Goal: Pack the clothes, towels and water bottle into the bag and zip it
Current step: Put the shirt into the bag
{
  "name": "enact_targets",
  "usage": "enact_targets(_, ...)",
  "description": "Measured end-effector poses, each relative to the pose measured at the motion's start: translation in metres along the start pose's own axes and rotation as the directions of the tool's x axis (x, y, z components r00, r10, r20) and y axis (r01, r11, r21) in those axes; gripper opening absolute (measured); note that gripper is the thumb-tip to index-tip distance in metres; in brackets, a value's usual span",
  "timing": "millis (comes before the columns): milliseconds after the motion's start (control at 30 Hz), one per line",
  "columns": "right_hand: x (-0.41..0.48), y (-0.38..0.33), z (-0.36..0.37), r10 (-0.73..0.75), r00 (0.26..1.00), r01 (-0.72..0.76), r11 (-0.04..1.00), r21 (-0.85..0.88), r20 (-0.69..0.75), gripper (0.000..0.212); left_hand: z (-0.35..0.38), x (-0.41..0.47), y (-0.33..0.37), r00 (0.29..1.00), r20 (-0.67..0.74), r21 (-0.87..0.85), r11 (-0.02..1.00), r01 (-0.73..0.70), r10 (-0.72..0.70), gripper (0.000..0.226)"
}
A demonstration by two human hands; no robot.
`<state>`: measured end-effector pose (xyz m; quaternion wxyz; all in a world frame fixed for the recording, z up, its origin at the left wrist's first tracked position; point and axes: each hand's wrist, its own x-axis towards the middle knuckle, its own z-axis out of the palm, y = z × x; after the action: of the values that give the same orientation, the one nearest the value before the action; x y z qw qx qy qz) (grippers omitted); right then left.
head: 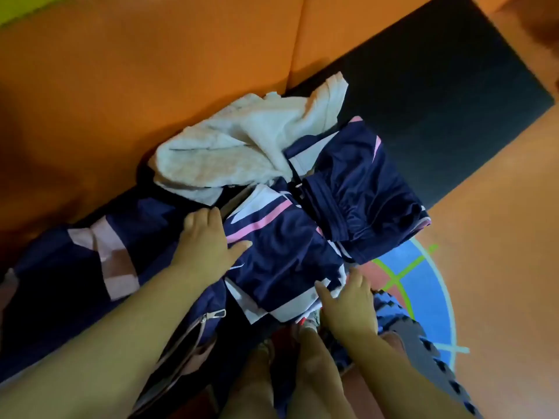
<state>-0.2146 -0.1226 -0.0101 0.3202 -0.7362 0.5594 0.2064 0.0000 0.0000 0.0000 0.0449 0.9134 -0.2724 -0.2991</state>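
the orange floor fills most of the view, with a black mat beyond both hands. the navy bag, panelled in pink and white, lies slack to the outer side of the left hand and runs under that forearm. a white towel is heaped loose just past the left hand's fingertips. a folded navy top with pink and white stripes lies between the two hands, and a second folded navy garment sits just beyond the right hand, overlapping the top's far corner.

the left hand is flat, fingers straight on the top's far-left edge and thumb spread across the cloth. the right hand is also flat, fingers extended against the top's near edge. neither pinches anything. the bag's zip pull hangs under the left wrist, the zip undone.

this looks like the clothes step: the folded top is being squared up or pressed down. whether it is already inside the bag's mouth i cannot tell. next, the second garment and the towel need to go in, the towel probably folded first. no water bottle is in view.
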Motion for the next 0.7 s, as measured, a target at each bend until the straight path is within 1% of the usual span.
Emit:
enact_targets(67,0.004,-0.003,0.017,0.098,0.994,-0.096,0.994,0.042,-0.040,0.090,0.010,0.015,0.002,0.995,0.093,0.068,0.997,0.031,-0.037,0.095)
enact_targets(133,0.008,-0.009,0.034,0.171,0.985,-0.166,0.981,0.103,-0.038,0.101,0.018,0.029,0.000,0.986,0.155,0.079,0.996,0.049,-0.061,0.105)
enact_targets(167,0.011,-0.011,0.043,0.205,0.978,-0.199,0.970,0.138,-0.031,0.105,0.023,0.035,0.000,0.985,0.158,0.071,0.996,0.053,-0.063,0.109)
enact_targets(233,0.018,-0.014,0.056,0.256,0.967,-0.246,0.947,0.208,-0.020,0.109,0.030,0.045,-0.002,0.985,0.161,0.057,0.997,0.053,-0.062,0.112)
enact_targets(333,0.027,-0.016,0.068,0.271,0.962,-0.254,0.920,0.300,-0.019,0.108,0.032,0.055,0.000,0.978,0.193,-0.019,0.996,0.085,-0.079,0.118)
enact_targets(400,0.031,-0.014,0.074,0.272,0.962,-0.247,0.891,0.380,-0.014,0.108,0.035,0.056,0.004,0.980,0.184,-0.071,0.993,0.096,-0.082,0.114)
enact_targets(467,0.032,-0.011,0.076,0.268,0.963,-0.235,0.863,0.448,-0.011,0.109,0.038,0.051,0.009,0.984,0.153,-0.093,0.990,0.101,-0.086,0.103)
enact_targets(533,0.030,-0.006,0.074,0.291,0.957,-0.257,0.822,0.509,0.013,0.110,0.043,0.043,0.012,0.983,0.141,-0.114,0.985,0.131,-0.114,0.096)
enact_targets(633,0.028,0.007,0.068,0.352,0.932,-0.326,0.708,0.626,0.087,0.111,0.052,0.027,0.019,0.977,0.144,-0.136,0.975,0.175,-0.156,0.088)
enact_targets(700,0.026,0.014,0.064,0.364,0.921,-0.349,0.616,0.706,0.138,0.105,0.056,0.018,0.022,0.974,0.139,-0.148,0.968,0.201,-0.181,0.086)
